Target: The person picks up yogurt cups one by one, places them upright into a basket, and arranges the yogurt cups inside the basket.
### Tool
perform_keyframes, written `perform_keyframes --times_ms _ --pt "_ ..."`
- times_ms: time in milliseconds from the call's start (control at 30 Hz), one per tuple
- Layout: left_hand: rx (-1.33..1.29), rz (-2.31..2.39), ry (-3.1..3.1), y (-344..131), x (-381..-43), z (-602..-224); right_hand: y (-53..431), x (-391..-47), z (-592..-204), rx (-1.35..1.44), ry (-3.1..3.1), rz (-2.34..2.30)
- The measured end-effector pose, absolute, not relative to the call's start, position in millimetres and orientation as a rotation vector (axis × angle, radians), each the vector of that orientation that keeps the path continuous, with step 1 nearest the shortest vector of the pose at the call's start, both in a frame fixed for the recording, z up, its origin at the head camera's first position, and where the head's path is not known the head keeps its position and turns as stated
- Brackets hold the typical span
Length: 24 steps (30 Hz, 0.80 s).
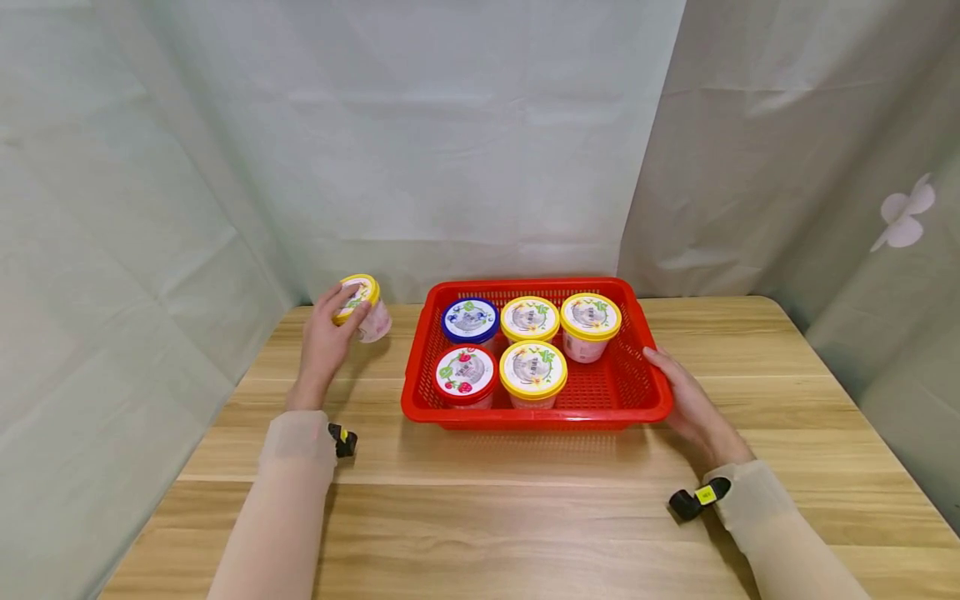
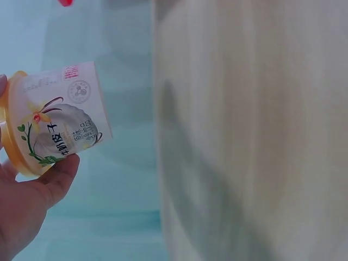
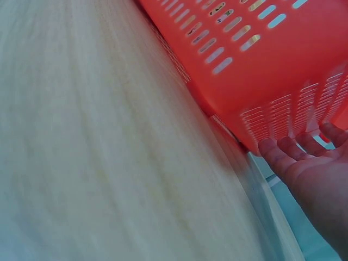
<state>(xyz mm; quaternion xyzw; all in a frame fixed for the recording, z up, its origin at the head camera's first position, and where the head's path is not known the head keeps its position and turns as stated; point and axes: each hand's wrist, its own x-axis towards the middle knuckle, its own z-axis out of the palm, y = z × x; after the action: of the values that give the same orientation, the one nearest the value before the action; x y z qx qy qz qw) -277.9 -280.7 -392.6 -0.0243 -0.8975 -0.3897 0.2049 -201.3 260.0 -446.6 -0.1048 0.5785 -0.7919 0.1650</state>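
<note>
My left hand (image 1: 327, 336) holds a white cup with a yellow lid (image 1: 372, 321) above the left side of the table. The cup (image 2: 60, 119) is tilted, and in the left wrist view a flower label shows on its side, with thumb and fingers around the lid end. A red plastic basket (image 1: 536, 416) stands in the middle of the table. My right hand (image 1: 692, 408) grips its right end, thumb over the rim and fingers against the slotted outer wall (image 3: 283, 117). Inside stand a blue-lidded cup (image 1: 470, 319), a red-lidded cup (image 1: 465, 373) and three yellow-lidded cups (image 1: 533, 369).
The wooden table (image 1: 495, 517) reaches back to a pale hanging cloth (image 1: 450, 167). More cloth hangs along the left and right sides. Bare basket floor (image 1: 628, 375) shows at the right end, beside the cups.
</note>
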Motion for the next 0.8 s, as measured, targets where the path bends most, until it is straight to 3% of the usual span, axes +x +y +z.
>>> perform_keyframes --times_ms 800 --pt "-0.189 -1.262 -2.369 -241 -268 -338 260 -201 -446 -0.281 1.672 -2.253"
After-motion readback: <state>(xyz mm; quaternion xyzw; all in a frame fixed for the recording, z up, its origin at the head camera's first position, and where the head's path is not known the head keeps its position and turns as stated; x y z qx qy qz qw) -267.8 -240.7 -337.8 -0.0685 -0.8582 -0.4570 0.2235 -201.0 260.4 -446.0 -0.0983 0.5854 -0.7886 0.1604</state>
